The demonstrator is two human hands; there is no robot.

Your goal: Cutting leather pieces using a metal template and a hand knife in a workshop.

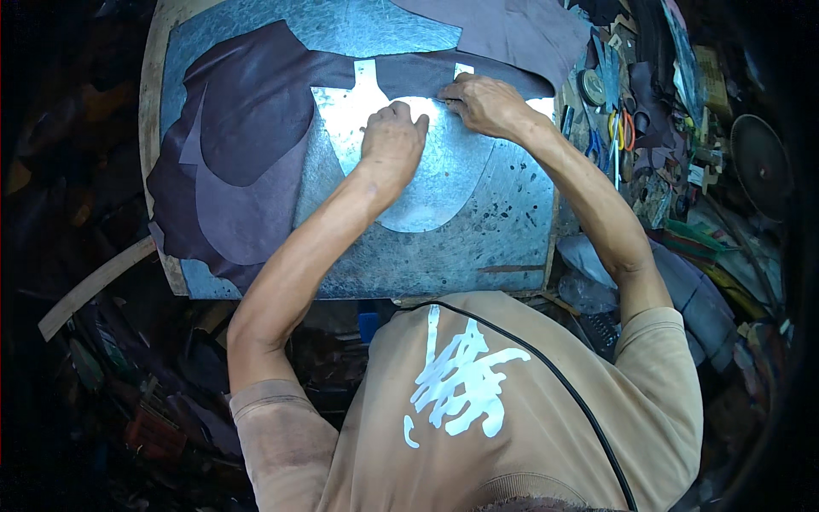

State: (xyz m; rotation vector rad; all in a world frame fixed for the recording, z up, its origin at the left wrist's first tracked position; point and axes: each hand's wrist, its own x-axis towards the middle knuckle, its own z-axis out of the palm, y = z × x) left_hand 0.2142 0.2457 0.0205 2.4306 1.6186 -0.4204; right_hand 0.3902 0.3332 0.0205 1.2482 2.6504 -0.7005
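A shiny metal template point(435, 209) with a rounded lower edge and narrow upright tabs lies on the worktable, its top part over a strip of dark brown leather point(418, 72). My left hand point(392, 143) rests on the template, its thumb apart from the other fingers, pressing it down. My right hand point(490, 104) is at the template's upper right, beside the right tab, with its fingers drawn together at the leather's lower edge. Whatever those fingers hold, if anything, is hidden. At the left, the wide leather piece point(247, 128) lies folded in overlapping layers.
The blue-grey worktable point(375, 269) has a wooden rim. Another leather piece point(529, 34) lies at the far right. Beyond the right edge are scissors point(627, 128), a tape roll point(591, 85), scraps and a round disc point(761, 166). A black cable point(563, 375) crosses my shirt.
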